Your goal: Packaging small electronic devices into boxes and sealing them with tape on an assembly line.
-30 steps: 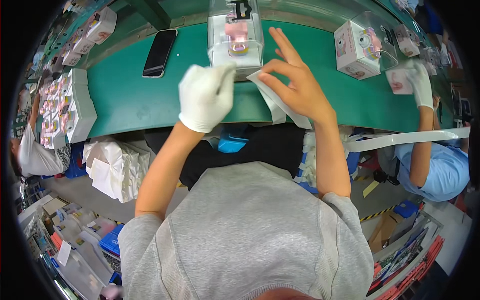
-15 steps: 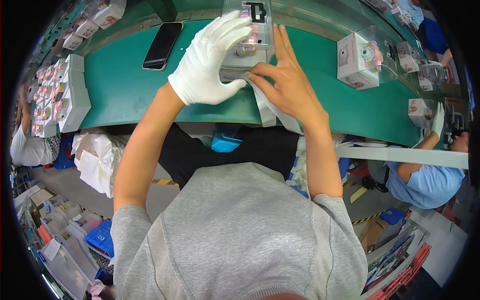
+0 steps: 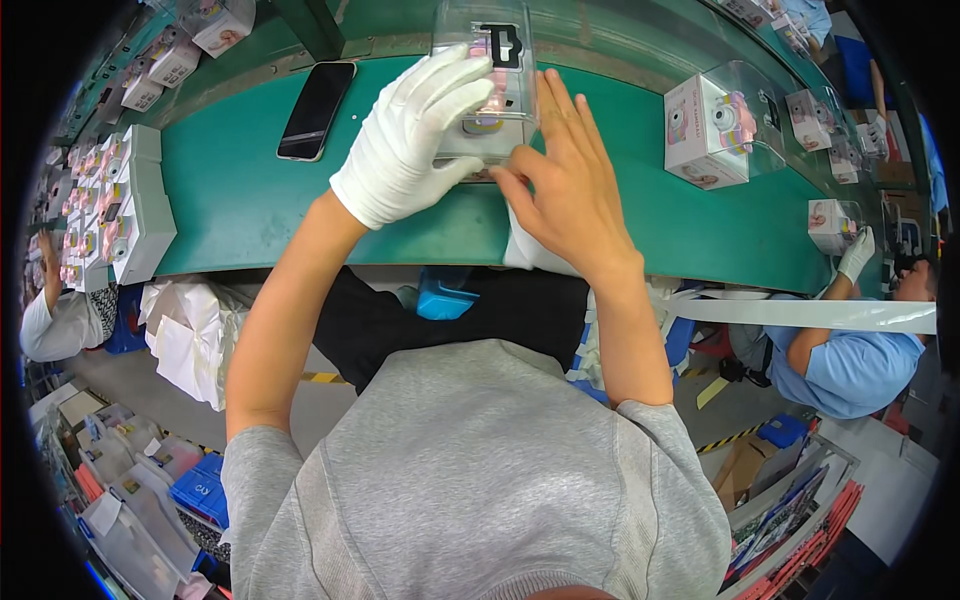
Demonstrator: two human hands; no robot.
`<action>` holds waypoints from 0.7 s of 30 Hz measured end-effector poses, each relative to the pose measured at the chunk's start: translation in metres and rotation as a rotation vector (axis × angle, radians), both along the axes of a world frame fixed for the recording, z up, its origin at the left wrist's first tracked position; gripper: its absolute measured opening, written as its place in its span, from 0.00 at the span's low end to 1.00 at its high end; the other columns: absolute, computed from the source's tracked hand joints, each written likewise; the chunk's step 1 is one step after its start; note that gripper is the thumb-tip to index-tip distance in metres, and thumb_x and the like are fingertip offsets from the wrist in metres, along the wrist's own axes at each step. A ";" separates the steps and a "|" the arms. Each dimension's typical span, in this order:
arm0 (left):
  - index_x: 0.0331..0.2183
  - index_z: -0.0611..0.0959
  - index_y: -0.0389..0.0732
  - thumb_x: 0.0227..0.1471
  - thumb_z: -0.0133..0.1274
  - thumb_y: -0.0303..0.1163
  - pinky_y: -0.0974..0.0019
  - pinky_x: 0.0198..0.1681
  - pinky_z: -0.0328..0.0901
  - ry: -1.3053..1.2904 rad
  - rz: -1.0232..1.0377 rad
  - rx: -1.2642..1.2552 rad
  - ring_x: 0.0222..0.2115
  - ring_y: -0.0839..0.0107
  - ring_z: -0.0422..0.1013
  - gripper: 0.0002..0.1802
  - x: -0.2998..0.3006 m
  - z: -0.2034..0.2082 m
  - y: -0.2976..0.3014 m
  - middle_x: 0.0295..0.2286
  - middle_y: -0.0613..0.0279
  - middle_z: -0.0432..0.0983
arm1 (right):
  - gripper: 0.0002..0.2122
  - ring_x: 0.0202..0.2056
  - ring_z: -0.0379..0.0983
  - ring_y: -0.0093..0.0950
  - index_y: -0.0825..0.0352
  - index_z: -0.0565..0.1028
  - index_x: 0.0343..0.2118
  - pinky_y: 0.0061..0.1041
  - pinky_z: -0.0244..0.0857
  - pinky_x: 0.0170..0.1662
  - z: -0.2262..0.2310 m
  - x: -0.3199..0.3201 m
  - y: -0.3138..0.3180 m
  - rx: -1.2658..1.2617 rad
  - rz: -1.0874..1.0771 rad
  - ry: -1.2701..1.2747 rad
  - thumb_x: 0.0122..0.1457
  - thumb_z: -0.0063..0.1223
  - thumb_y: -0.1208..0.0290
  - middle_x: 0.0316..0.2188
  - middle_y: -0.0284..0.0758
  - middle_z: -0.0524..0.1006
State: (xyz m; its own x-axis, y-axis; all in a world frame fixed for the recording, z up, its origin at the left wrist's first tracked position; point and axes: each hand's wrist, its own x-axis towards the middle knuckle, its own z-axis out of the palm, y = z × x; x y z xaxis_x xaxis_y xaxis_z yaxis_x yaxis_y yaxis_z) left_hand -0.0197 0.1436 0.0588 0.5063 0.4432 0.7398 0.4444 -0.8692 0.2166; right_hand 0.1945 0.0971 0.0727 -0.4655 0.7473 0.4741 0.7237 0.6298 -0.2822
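Observation:
A clear plastic display box (image 3: 482, 110) with a pink toy camera inside stands on a pale base at the far middle of the green worktable. My left hand (image 3: 410, 140), in a white glove, lies against its left side with fingers stretched and its thumb by the near lower edge. On the right side my bare right hand (image 3: 570, 175) has its outer fingers straight along the box. Its thumb presses at the near face, with the index finger bent close by. A white strip (image 3: 530, 248) hangs from beneath this hand over the table's front edge; its upper end is hidden.
A black phone (image 3: 317, 110) lies left of the box on the green table (image 3: 240, 210). Stacked camera boxes (image 3: 140, 205) stand at far left, another boxed camera (image 3: 705, 130) at right. A pale bar (image 3: 810, 312) crosses beside a co-worker in blue (image 3: 850, 355).
My right thumb and index finger have parted from their pinch on the white strip and now lie at the box's near edge. Less of the strip shows. The whole view has shifted slightly.

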 end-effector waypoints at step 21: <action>0.52 0.76 0.38 0.39 0.74 0.40 0.59 0.50 0.72 -0.059 0.227 -0.768 0.44 0.55 0.78 0.40 0.060 -0.065 0.010 0.49 0.48 0.76 | 0.06 0.68 0.56 0.40 0.69 0.74 0.27 0.39 0.49 0.67 -0.091 0.239 -0.023 0.043 -0.502 0.952 0.59 0.59 0.76 0.68 0.47 0.60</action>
